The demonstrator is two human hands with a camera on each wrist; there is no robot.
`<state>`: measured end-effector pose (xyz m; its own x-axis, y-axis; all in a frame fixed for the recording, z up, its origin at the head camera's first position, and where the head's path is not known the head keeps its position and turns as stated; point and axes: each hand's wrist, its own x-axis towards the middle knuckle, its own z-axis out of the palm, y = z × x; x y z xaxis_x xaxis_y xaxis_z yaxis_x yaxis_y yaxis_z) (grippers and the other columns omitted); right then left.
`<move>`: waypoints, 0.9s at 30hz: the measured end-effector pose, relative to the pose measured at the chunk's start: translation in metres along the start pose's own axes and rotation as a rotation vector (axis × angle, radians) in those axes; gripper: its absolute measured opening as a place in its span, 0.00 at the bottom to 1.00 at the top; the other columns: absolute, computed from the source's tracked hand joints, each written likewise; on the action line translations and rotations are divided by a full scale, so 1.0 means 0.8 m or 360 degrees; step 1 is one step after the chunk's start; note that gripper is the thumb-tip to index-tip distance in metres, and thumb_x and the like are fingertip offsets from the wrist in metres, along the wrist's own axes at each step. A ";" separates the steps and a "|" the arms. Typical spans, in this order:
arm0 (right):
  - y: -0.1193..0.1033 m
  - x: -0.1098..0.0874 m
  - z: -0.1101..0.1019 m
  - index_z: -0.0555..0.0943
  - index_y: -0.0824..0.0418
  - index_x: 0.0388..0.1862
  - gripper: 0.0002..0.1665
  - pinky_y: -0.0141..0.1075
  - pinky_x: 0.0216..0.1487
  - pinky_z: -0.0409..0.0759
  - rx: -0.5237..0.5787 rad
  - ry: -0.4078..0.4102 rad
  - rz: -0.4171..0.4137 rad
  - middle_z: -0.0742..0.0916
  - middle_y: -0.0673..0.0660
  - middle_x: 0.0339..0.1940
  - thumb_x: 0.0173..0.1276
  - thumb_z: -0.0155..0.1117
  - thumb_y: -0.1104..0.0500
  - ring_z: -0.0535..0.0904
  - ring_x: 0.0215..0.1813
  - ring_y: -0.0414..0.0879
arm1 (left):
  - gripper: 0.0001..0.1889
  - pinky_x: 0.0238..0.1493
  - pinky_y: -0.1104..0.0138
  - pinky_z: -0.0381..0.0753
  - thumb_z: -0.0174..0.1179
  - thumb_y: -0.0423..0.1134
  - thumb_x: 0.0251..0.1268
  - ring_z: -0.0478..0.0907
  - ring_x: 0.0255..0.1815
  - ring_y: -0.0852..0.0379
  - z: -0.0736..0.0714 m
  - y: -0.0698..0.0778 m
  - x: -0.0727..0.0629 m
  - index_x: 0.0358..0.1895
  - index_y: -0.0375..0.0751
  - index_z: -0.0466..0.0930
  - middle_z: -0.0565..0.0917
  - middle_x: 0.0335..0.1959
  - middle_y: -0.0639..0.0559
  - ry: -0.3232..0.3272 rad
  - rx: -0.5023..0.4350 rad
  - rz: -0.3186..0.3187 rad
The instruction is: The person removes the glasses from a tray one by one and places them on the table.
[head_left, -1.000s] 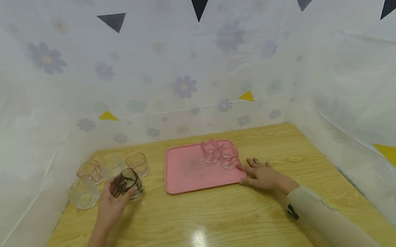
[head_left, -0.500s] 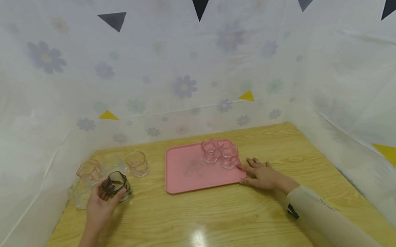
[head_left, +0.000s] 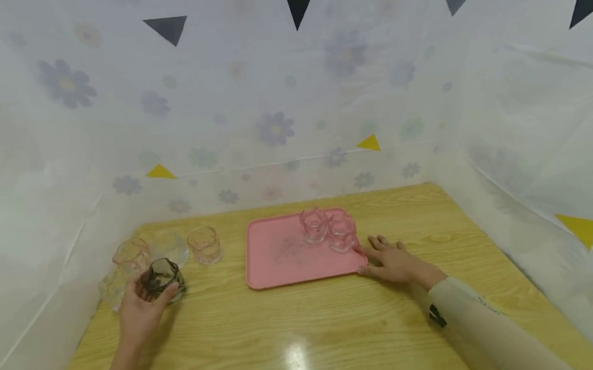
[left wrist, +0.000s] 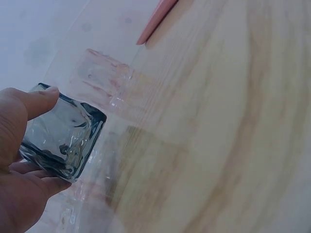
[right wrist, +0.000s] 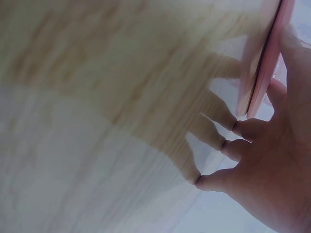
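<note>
At the head view's lower left, the left hand grips a smoky glass tumbler by its sides, seemingly to hold it upright, while right of centre the spread right hand touches the pink tray, apparently steadying it.

The faceted tumbler is a smoky, near-black grey, and the serving tray is flat pink with a fine grey sprig print. Two pink-tinted glasses nearly melt into its colour; the peach-tinted glasses and colourless glasses look paler. I see yellowish woodgrain on the tabletop, pale purple, green and peach flowers on the white sheet, yellow, grey and black triangles, a beige sleeve with dark lettering
</note>
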<state>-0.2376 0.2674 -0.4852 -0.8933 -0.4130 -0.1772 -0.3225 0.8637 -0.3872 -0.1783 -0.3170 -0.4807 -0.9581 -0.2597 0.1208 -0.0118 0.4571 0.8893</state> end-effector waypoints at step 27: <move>0.000 0.001 0.000 0.58 0.44 0.87 0.48 0.82 0.75 0.40 -0.0014 0.0008 -0.0002 0.54 0.72 0.87 0.77 0.51 0.25 0.44 0.87 0.73 | 0.46 0.45 0.95 0.65 0.71 0.40 0.71 0.68 0.74 0.25 0.003 -0.012 0.007 0.80 0.26 0.51 0.68 0.74 0.20 0.0044 0.0003 -0.0058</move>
<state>-0.2380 0.2670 -0.4855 -0.8945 -0.4126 -0.1722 -0.3262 0.8658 -0.3795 -0.1839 -0.3207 -0.4893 -0.9488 -0.2993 0.1006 -0.0470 0.4488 0.8924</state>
